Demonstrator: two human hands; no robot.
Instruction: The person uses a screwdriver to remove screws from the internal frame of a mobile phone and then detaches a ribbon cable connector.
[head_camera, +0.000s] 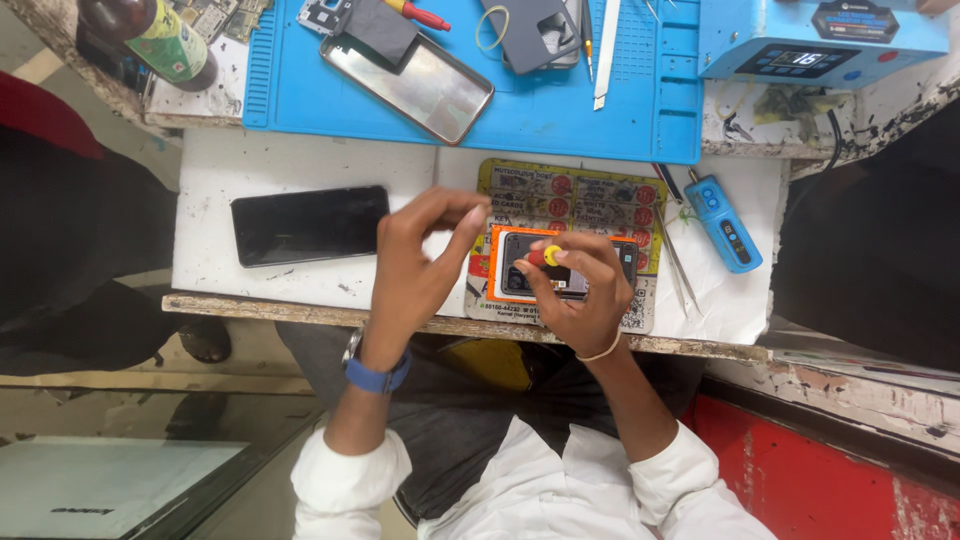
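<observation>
A small screwdriver (545, 256) with a red shaft and yellow cap is standing on an opened phone (560, 265), which is lying in an orange frame on a printed yellow card (590, 195) near the front edge of the white desk (300, 160). The right hand (580, 290) is pinching the screwdriver between thumb and fingertips, covering much of the phone. The left hand (420, 265) is hovering just beside it, its thumb and forefinger bent toward each other with a gap between them, holding nothing that shows; a blue watch band is sitting on that wrist. A dark phone (308, 225) is lying flat to the left, well apart from the hands. A blue handheld tool (725, 220) and tweezers (680, 265) are lying to the right of the card. Beyond, a blue mat (560, 120) is carrying a phone back panel (408, 85) and a grey case (535, 32).
</observation>
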